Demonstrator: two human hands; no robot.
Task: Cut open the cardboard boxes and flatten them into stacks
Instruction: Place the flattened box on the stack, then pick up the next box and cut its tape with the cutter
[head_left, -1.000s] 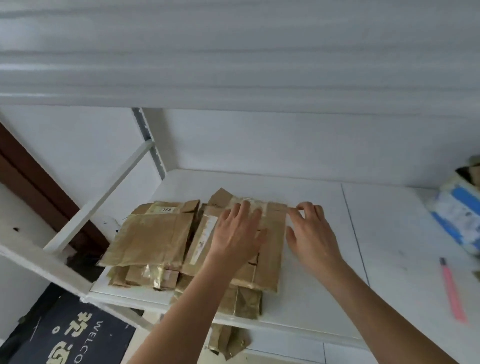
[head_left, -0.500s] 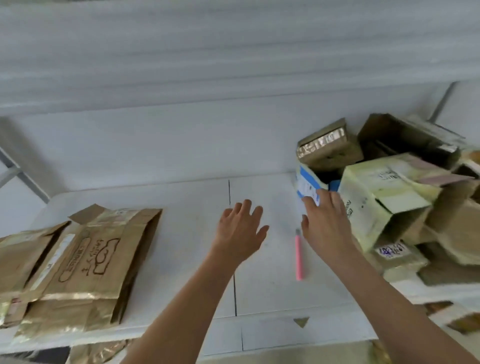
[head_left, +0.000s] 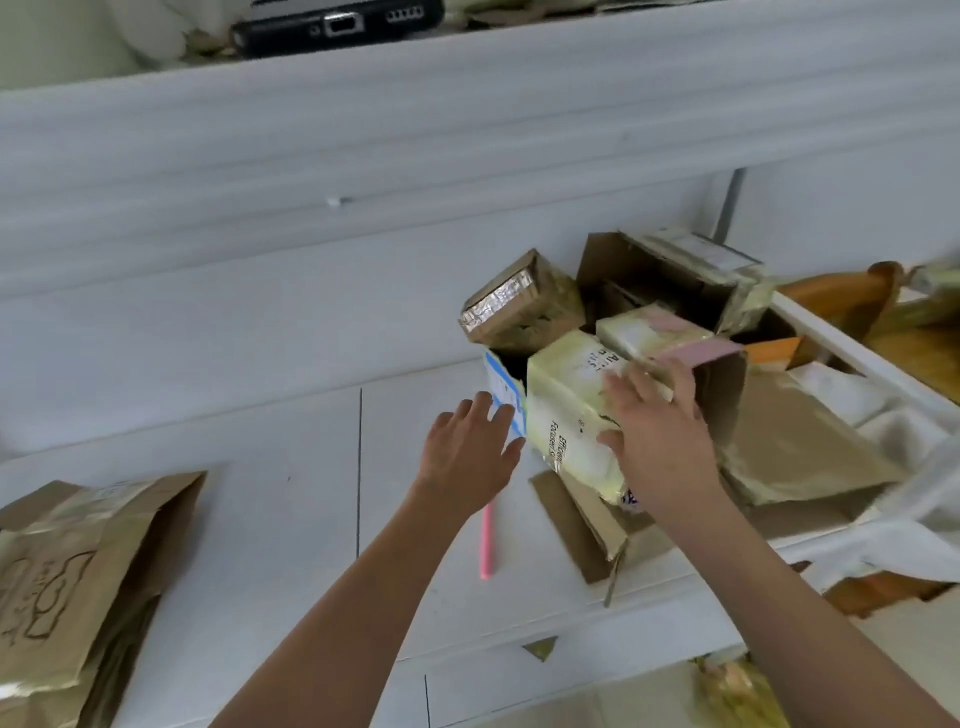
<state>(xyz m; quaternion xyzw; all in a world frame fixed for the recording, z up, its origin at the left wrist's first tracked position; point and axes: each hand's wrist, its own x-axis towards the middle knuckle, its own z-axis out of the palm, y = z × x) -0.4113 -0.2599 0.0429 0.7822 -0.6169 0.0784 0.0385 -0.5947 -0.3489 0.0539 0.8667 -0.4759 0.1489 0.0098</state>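
A pile of unflattened cardboard boxes fills the right of the white table (head_left: 260, 493). In front stands a pale yellow box (head_left: 566, 410) with black lettering and a pink flap. My right hand (head_left: 660, 441) grips this box from its right side, fingers over its top edge. My left hand (head_left: 467, 457) is open, its fingertips touching a white and blue box (head_left: 501, 389) just left of the yellow one. A pink box cutter (head_left: 487, 540) lies on the table below my left hand. A stack of flattened brown boxes (head_left: 72, 566) lies at the left edge.
Behind the yellow box sit a taped brown box (head_left: 519, 301) and a large open brown box (head_left: 665, 275). Flat cardboard pieces (head_left: 582, 525) lie under the pile near the table's front edge. A shelf (head_left: 467, 104) overhangs the table. White cloth (head_left: 924, 499) hangs at the right.
My view swung right from the flattened stack to the box pile. My right hand moved from the white and blue box onto the yellow box. My left hand reached up to the white and blue box.
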